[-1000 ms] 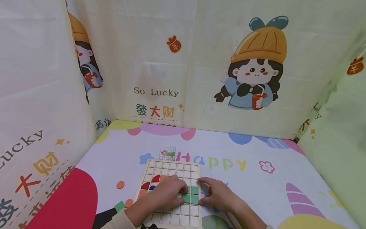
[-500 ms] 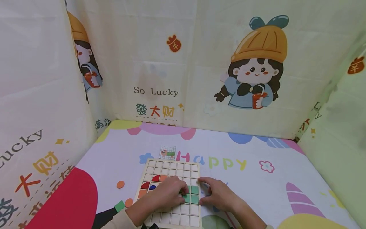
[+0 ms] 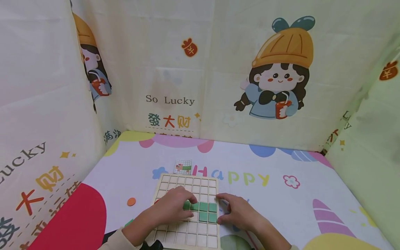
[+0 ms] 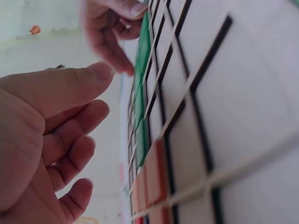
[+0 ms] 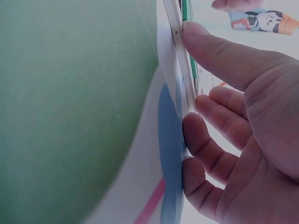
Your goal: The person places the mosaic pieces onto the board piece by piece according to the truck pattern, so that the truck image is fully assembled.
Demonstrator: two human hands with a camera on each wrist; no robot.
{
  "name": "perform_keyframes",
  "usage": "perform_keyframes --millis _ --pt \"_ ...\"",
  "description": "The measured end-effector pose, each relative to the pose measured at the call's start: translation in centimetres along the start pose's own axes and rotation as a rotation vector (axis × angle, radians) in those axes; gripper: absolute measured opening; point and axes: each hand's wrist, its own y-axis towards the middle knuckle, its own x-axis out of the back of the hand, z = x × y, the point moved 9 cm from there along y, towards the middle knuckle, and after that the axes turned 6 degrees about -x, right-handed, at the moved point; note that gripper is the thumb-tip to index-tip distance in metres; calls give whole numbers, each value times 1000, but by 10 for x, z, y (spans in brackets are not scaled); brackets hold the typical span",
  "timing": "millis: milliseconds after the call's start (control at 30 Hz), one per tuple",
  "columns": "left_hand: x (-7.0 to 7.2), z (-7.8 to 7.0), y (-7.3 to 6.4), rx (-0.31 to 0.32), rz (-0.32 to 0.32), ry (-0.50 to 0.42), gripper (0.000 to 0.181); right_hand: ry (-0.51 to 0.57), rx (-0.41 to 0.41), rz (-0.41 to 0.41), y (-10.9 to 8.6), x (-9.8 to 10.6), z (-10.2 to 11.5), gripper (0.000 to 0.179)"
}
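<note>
A pale wooden grid board lies on the table. Green square tiles fill several cells in two rows toward its right side. My left hand hovers over the board's left half, thumb and fingers apart with nothing between them. It hides most of the red and orange pieces there. Orange tiles show in the board in the left wrist view, beyond them the green row. My right hand rests at the board's right edge, thumb and index finger touching the rim; its other fingers curve loosely beside it.
A small picture card with a gridded coloured figure lies just behind the board. On the table to the left is an orange disc. A green piece is partly hidden by the left forearm. Printed cloth walls surround the table.
My left hand has shifted left, off the green tiles, uncovering more of their upper row and covering the red and orange pieces. The right hand stays at the board's edge.
</note>
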Motion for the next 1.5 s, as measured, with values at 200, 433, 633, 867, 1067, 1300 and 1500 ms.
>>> perform_keyframes --millis 200,433,633,867,1067,1300,1500 --pt "19 11 -13 -8 -53 13 30 -5 5 0 0 0 1 73" --pt "38 25 -31 14 -84 -20 29 -10 8 -1 1 1 0 73" --pt "51 33 -45 40 -108 32 31 -18 6 -7 1 1 -1 73" --pt "57 48 -60 178 -109 47 38 -20 -1 -2 1 1 0 73" --pt "59 63 -78 257 -108 33 41 -12 11 -3 0 1 1 74" --pt "59 81 -97 324 -101 10 45 -16 8 -5 0 1 0 74" --pt "58 96 -108 403 -94 -52 49 -14 7 -3 -1 1 0 73"
